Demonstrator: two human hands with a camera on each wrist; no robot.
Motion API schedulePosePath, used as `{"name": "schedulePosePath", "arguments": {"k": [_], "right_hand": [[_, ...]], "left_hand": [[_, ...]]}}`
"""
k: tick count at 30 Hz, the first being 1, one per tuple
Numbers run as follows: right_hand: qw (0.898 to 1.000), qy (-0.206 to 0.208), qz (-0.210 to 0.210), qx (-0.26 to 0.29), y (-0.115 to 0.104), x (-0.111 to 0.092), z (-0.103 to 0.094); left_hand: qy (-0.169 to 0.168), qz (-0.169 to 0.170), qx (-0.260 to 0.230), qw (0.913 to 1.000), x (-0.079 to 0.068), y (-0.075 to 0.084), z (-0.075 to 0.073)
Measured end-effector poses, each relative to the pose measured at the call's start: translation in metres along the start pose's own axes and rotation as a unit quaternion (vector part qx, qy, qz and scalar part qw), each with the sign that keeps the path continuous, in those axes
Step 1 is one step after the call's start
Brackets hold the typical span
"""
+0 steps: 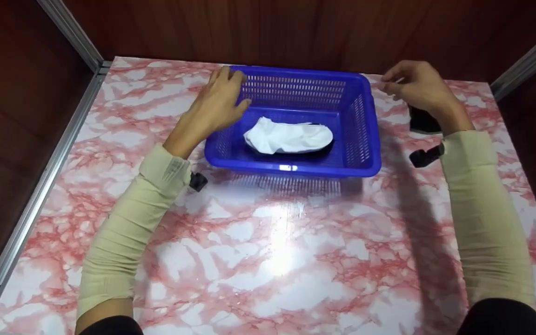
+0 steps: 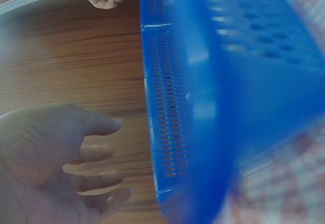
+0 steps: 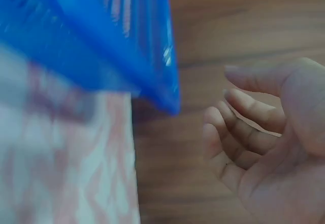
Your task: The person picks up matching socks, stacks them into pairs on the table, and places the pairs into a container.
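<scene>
A blue plastic basket (image 1: 374, 139) stands on the table, its sides pierced with slots. Inside lies a white ankle sock (image 1: 291, 136), with something dark showing along its lower edge. My left hand (image 1: 221, 100) hovers over the basket's left rim, fingers spread and nothing held; in the left wrist view its fingers appear apart from the rim. Beyond the basket's right side, my right hand (image 1: 419, 86) is raised with loosely curled fingers. In the right wrist view no object lies between that hand's (image 3: 274, 137) thumb and fingers.
A black item (image 1: 424, 121) lies on the table below my right wrist, partly hidden by it. The table (image 1: 249, 260) has a red and white marbled top. Dark wooden panels (image 1: 296, 32) rise behind it and at both sides, with metal framing (image 1: 40, 195) along the left.
</scene>
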State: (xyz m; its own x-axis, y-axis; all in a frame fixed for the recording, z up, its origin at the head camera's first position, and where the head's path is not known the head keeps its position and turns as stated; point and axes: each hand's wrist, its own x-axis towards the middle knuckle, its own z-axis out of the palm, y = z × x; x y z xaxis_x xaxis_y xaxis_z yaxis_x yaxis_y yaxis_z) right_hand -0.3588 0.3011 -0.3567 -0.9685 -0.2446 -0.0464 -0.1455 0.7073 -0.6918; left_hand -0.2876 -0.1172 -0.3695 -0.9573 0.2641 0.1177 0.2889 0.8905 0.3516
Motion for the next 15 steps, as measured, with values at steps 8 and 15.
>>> {"name": "schedulePosePath", "arguments": {"k": [8,15], "right_hand": [[0.994,0.038,0.071,-0.072,0.053,0.004,-0.01],[0.987,0.085,0.088,-0.104,0.096,0.003,-0.006]], "left_hand": [[0.041,-0.022,-0.028,0.9986,-0.024,-0.009,0.029],[0.045,-0.047,-0.061,0.996,-0.034,-0.008,0.045]]}}
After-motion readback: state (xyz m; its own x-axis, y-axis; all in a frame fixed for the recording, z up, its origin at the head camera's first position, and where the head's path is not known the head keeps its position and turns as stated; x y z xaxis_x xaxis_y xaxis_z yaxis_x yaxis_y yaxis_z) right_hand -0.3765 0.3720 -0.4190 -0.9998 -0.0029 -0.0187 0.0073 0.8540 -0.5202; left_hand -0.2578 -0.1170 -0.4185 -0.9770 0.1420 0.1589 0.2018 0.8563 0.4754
